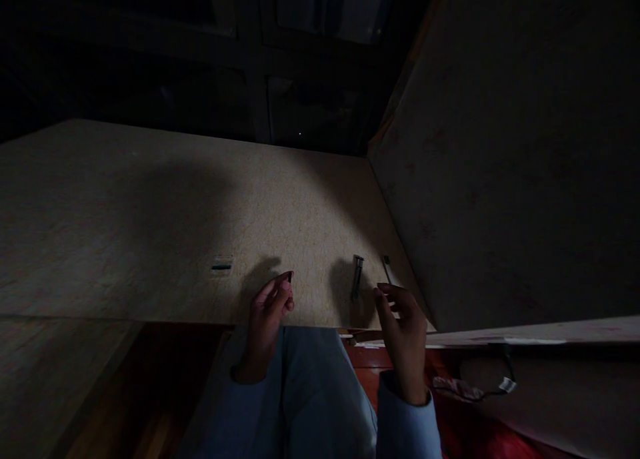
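Note:
My left hand [269,311] is closed in a pinch over the table near its front edge. Between its thumb and index finger is a small dark piece [290,277], too dim to name. My right hand [404,319] is raised to the right, thumb and index fingertips close together; whether anything is between them I cannot make out. Just left of it lies a razor-like tool [357,279] with a T-shaped head and dark handle. A thin stick with a dark tip [387,262] lies beyond my right fingers, partly hidden. Left of my left hand is a small clear packet with a dark strip [221,267].
The pale speckled table [280,199] meets a wall panel [500,179] on the right. Dark window frames [255,92] stand behind it. Below the right side are a cable with a white tag [507,384] and red cloth [480,432]. The light is dim.

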